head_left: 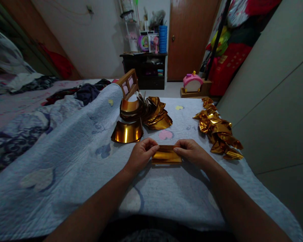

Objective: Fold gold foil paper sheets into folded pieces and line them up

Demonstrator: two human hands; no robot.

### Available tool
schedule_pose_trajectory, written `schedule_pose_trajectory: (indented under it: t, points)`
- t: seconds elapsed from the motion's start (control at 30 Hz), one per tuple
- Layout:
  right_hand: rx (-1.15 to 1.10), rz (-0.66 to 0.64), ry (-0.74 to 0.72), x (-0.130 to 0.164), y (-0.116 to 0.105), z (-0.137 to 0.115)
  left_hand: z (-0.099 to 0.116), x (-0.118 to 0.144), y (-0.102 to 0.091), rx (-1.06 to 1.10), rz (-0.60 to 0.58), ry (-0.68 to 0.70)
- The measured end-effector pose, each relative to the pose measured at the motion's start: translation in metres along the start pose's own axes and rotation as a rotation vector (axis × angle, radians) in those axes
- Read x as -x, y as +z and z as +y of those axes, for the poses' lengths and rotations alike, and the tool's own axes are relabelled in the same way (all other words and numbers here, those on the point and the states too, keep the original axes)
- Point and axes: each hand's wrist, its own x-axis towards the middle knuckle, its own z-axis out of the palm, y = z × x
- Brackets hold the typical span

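Foil sheet [166, 156], folded flat, lies on the bed [65, 161] near its front edge; fingertips cover both its ends. Left hand [141, 155] pinches one end, right hand [192, 153] the other. Foil stack [141, 116] sits behind, crumpled foils [218, 129] by the right edge.

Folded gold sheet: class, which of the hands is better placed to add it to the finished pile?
Probably the right hand: the folded pile lies on its side, while the left hand sits nearer the flat sheets.

Quilted bed [65, 161], gold foil sheets [143, 116]
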Motion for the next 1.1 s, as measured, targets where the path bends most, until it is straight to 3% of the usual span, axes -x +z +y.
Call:
schedule_pose_trajectory:
  t: [1.1]
  points:
    - [-0.023,-0.027,-0.005,0.0022,-0.0014,-0.0018,-0.0024,-0.0001,-0.0006,-0.036,-0.002,0.023]
